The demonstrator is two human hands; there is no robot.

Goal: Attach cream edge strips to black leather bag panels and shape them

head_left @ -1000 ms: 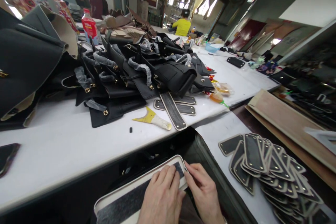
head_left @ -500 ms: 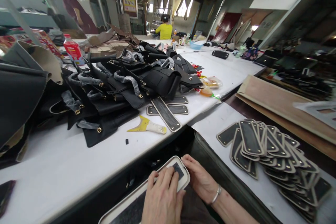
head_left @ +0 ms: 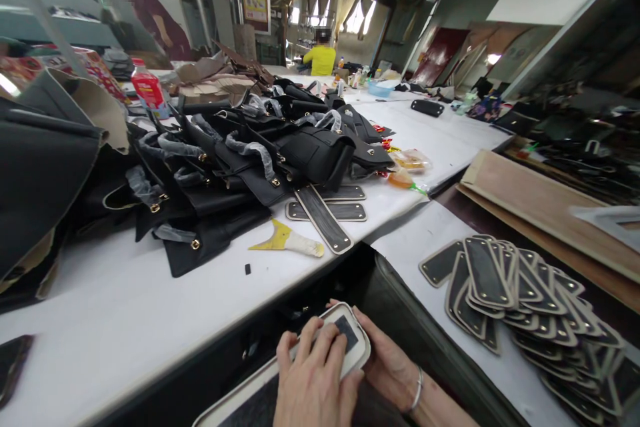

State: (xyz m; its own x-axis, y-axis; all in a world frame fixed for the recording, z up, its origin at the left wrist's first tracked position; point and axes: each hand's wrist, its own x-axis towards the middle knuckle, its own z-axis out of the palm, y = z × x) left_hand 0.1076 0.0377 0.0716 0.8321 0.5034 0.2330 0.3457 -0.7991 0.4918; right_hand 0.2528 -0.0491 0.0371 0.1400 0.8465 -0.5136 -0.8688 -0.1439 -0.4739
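Note:
A long bag-bottom piece (head_left: 237, 410) with a raised cream rim and a dark inner panel lies slantwise low in view. My left hand (head_left: 315, 370) rests over it, its bent fingers pressing on the dark panel and its thumb at the near rim. My right hand (head_left: 387, 363), with a silver bracelet (head_left: 417, 388), grips the far right end of the same piece. Its fingertips are partly hidden behind the rim. On the white table ahead are a yellow-and-white scraper (head_left: 287, 239) and several dark studded base plates (head_left: 325, 219) with pale edges.
Black handbags (head_left: 220, 193) with plastic-wrapped handles are heaped at left centre. More studded plates (head_left: 487, 273) form a pile at right, by long brown boards (head_left: 540, 207). A phone (head_left: 14, 367) lies at the left edge. Two people (head_left: 320, 59) are in the background.
The view has shifted slightly, so the scene sits a bit further right. My left fingers have spread and bent more on the panel; my right hand keeps its hold on the end.

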